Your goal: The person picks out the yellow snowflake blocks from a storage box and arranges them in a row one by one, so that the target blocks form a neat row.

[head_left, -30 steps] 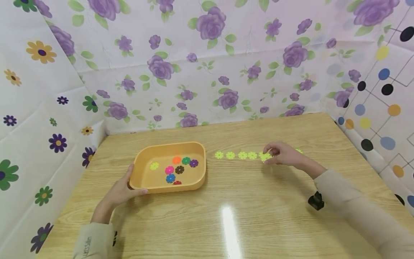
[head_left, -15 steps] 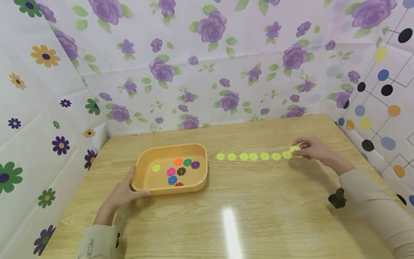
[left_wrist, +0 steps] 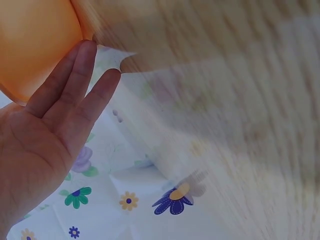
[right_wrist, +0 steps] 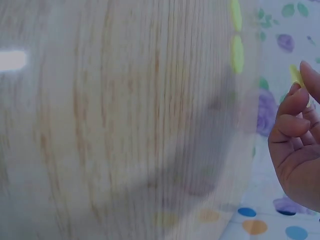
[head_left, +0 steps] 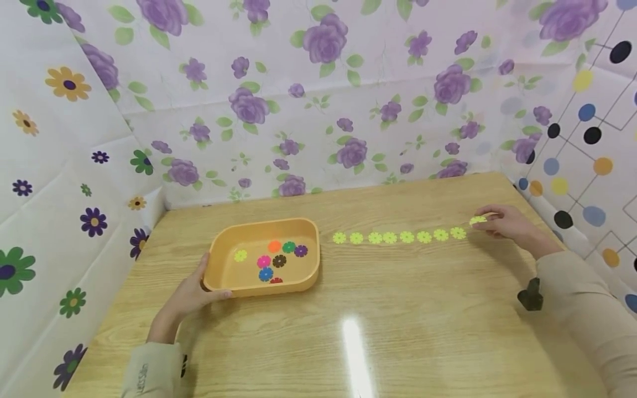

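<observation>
My right hand (head_left: 506, 224) pinches a yellow flower-shaped plastic disc (head_left: 478, 220) between thumb and fingers, at the right end of a row of similar yellow discs (head_left: 407, 237). In the right wrist view the pinched disc (right_wrist: 296, 75) shows edge-on, raised off the table. At the left, my left hand (head_left: 186, 296) grips the near left corner of an orange plastic basin (head_left: 215, 260), with the thumb along the front rim and the fingers against the side. Inside the basin lie several discs: one yellow (head_left: 241, 255), the others orange, green, purple, pink, brown, blue and red.
The wood-grain table (head_left: 278, 342) carries a bright light reflection near its front. Flower-printed sheets (head_left: 323, 110) stand behind and at the left, and a dotted sheet (head_left: 592, 166) at the right. A small black object (head_left: 531, 296) is at the right cuff.
My right hand has moved right along the row, and more yellow discs now show behind it. It now holds a disc beyond the row's right end. The left hand stays on the basin.
</observation>
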The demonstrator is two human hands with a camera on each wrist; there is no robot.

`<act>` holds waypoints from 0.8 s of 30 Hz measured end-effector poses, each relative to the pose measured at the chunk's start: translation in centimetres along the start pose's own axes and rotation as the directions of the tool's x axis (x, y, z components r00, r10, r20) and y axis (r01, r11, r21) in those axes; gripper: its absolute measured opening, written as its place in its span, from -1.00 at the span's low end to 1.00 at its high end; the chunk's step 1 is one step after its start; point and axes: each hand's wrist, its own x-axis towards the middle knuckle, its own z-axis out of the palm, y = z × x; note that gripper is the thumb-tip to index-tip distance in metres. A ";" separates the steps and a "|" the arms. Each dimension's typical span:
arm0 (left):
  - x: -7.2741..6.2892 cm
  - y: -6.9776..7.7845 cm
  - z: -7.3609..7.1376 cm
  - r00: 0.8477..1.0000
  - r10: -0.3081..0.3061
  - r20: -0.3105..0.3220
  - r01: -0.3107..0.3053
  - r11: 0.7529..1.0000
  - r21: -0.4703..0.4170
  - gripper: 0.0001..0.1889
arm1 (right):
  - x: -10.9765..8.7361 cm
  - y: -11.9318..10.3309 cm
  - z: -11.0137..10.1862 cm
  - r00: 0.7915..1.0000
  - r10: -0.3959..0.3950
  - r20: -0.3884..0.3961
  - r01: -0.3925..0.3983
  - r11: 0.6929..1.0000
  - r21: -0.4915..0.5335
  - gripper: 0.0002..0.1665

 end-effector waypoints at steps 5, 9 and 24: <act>0.1 0.1 0.1 1.000 0.003 -0.001 -0.003 1.000 0.003 0.24 | 0.3 1.3 -0.9 0.999 0.021 -0.029 -0.020 1.000 0.021 -0.29; 0.1 0.1 0.0 1.000 0.000 -0.005 0.000 1.000 0.009 0.23 | 0.6 1.9 -1.4 0.998 0.048 -0.043 -0.046 0.998 0.039 -0.30; 0.0 0.3 0.1 1.000 -0.009 0.003 0.009 1.000 0.019 0.23 | 1.1 2.8 -0.6 0.996 0.083 0.011 -0.084 0.991 0.108 -0.32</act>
